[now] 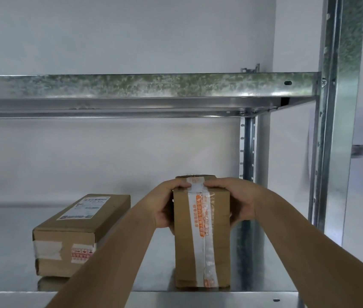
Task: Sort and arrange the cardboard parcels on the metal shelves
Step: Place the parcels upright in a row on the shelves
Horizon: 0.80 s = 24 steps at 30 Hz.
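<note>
head view: i see the upright parcel (201, 236) standing on the lower shelf (220, 297) near its front edge, long axis vertical. left hand (165, 207) and right hand (236, 203) each grip its top corners, fingers curled around them. a flat parcel (76, 232) lies well apart to the left, nearer my left arm.

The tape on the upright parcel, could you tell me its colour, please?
White with orange print, on the upright parcel in the head view.
</note>
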### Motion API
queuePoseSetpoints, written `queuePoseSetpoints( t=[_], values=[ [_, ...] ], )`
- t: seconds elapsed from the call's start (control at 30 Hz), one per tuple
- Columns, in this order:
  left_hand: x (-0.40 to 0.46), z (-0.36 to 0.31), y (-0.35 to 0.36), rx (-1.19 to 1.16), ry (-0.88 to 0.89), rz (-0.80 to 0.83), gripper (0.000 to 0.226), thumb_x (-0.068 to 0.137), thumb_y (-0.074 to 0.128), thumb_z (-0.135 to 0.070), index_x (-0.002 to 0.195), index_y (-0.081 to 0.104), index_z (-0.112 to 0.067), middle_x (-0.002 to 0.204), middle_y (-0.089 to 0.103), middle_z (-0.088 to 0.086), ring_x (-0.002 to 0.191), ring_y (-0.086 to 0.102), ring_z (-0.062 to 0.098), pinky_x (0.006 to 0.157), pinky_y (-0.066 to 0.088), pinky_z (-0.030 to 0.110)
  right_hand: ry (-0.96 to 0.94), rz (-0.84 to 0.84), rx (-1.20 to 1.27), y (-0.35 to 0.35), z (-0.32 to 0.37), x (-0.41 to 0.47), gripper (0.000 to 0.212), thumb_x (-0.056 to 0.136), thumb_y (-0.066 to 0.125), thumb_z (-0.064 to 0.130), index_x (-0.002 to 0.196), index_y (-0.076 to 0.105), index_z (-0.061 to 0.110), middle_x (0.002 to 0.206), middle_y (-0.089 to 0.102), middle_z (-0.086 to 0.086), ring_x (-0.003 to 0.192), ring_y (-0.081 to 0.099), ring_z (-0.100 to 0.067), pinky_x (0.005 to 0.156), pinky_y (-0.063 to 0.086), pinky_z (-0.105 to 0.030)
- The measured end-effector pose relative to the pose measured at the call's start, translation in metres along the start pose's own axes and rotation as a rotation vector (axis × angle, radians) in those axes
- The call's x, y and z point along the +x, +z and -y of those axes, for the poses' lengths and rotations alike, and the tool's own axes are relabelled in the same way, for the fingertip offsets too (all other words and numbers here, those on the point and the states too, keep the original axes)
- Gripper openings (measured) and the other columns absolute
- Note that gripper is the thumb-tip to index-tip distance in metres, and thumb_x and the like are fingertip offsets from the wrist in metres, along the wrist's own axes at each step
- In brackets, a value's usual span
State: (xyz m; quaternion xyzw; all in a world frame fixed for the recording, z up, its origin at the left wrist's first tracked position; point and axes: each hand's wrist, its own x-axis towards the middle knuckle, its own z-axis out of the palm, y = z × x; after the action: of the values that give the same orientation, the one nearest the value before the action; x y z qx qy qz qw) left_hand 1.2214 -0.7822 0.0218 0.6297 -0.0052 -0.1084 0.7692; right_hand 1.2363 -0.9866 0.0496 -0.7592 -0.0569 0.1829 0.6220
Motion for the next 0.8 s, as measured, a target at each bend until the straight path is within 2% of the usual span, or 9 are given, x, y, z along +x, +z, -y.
queuePoseSetpoints(
  t=[0.1,0.23,0.37,0.53,0.63,0.73,0.8],
  values=[
    [0.002,0.002,-0.002,-0.021,-0.027,0.033,0.056,0.081,0.071,-0.031,0.131,0.065,-0.007,0.113,0.069,0.016,0.102,0.063,0.034,0.113,0.037,0.054,-0.002,-0.003,0.006,0.002,-0.001,0.001,0.042,0.089,0.074,0.036,0.124,0.063,0.015,0.118,0.071,-0.02,0.11,0.067,-0.042,0.095,0.048,-0.072],
    [0.002,0.003,-0.002,-0.044,-0.032,0.071,0.035,0.085,0.066,-0.028,0.112,0.07,-0.007,0.098,0.074,0.015,0.093,0.065,0.031,0.116,0.034,0.053,0.008,0.006,0.017,0.003,-0.001,0.004,0.043,0.09,0.074,0.033,0.125,0.061,0.013,0.121,0.07,-0.022,0.113,0.066,-0.042,0.095,0.048,-0.072],
    [0.002,0.004,0.0,-0.029,-0.031,0.074,0.035,0.083,0.066,-0.028,0.11,0.07,-0.007,0.098,0.073,0.015,0.095,0.064,0.032,0.117,0.032,0.053,0.003,0.002,0.019,0.003,-0.003,0.003,0.041,0.091,0.073,0.033,0.124,0.063,0.012,0.122,0.069,-0.022,0.113,0.065,-0.042,0.095,0.048,-0.072],
    [-0.002,0.004,0.0,-0.019,0.001,0.056,0.039,0.075,0.071,-0.031,0.107,0.07,-0.008,0.093,0.073,0.013,0.088,0.065,0.03,0.108,0.037,0.05,0.001,0.017,0.014,0.002,-0.003,0.004,0.045,0.089,0.074,0.037,0.126,0.063,0.014,0.12,0.07,-0.021,0.112,0.066,-0.042,0.094,0.048,-0.073],
    [-0.001,0.007,-0.003,0.004,0.032,0.04,0.048,0.079,0.073,-0.034,0.12,0.069,-0.009,0.101,0.074,0.014,0.092,0.067,0.032,0.112,0.036,0.054,-0.003,0.009,0.016,0.003,-0.005,0.003,0.046,0.089,0.074,0.041,0.126,0.064,0.015,0.12,0.071,-0.02,0.111,0.066,-0.043,0.094,0.048,-0.073],
    [-0.004,0.01,-0.003,0.037,0.07,-0.001,0.082,0.066,0.084,-0.041,0.137,0.061,-0.007,0.122,0.07,0.021,0.101,0.067,0.036,0.108,0.041,0.057,-0.002,0.01,0.014,0.005,-0.006,-0.002,0.049,0.087,0.075,0.045,0.126,0.065,0.018,0.122,0.07,-0.019,0.113,0.065,-0.043,0.094,0.048,-0.073],
    [-0.008,0.011,0.002,0.024,0.106,-0.045,0.084,0.062,0.087,-0.047,0.134,0.066,-0.011,0.136,0.063,0.023,0.112,0.066,0.039,0.106,0.044,0.06,-0.006,-0.002,0.023,0.008,-0.006,-0.007,0.053,0.084,0.077,0.049,0.126,0.065,0.019,0.123,0.069,-0.019,0.112,0.065,-0.043,0.093,0.047,-0.073]
  ],
)
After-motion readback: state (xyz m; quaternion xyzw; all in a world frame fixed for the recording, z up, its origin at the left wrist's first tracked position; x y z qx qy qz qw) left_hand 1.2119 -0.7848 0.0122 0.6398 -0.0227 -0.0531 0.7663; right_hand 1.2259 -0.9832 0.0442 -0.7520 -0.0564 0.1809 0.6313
